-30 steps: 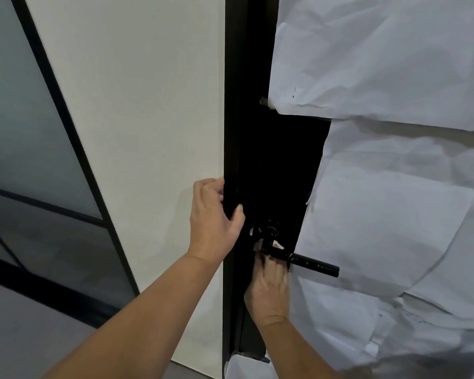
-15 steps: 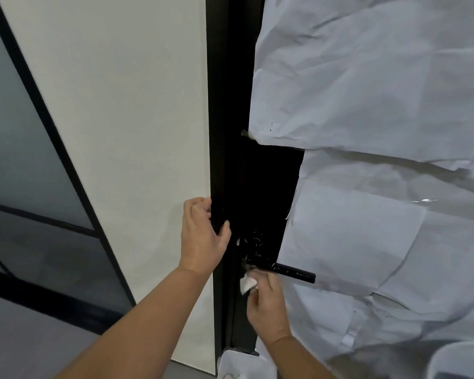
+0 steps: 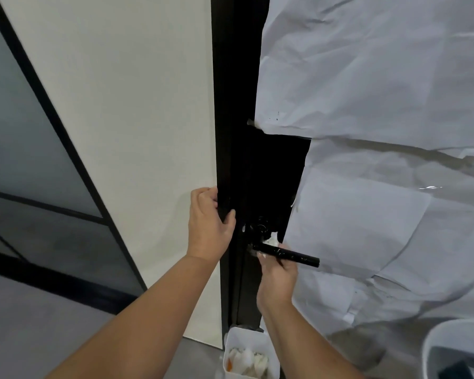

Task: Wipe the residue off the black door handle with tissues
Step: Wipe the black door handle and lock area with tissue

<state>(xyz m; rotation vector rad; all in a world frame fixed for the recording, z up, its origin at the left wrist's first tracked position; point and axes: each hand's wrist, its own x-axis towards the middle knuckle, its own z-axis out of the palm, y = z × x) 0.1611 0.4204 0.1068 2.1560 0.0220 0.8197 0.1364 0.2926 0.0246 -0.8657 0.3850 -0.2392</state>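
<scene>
The black door handle [image 3: 293, 255] juts to the right from a black door [image 3: 268, 165], with pale specks along its bar. My right hand [image 3: 277, 277] reaches up from below and presses a crumpled white tissue [image 3: 273, 239] against the bar near its base; the fingers wrap behind the bar and hide part of the tissue. My left hand [image 3: 210, 222] grips the black door edge [image 3: 225, 132] just left of the handle, thumb on the front face.
White crumpled paper sheets [image 3: 381, 132] cover the door to the right. A cream wall panel [image 3: 134, 119] stands to the left. A white bin [image 3: 251, 356] with used tissues sits on the floor below. A white container's rim [image 3: 454, 340] shows at bottom right.
My right hand with the tissue has moved from under the handle's base up onto the bar, a little to the right. The left hand keeps its grip on the door edge. The view has dipped down slightly.
</scene>
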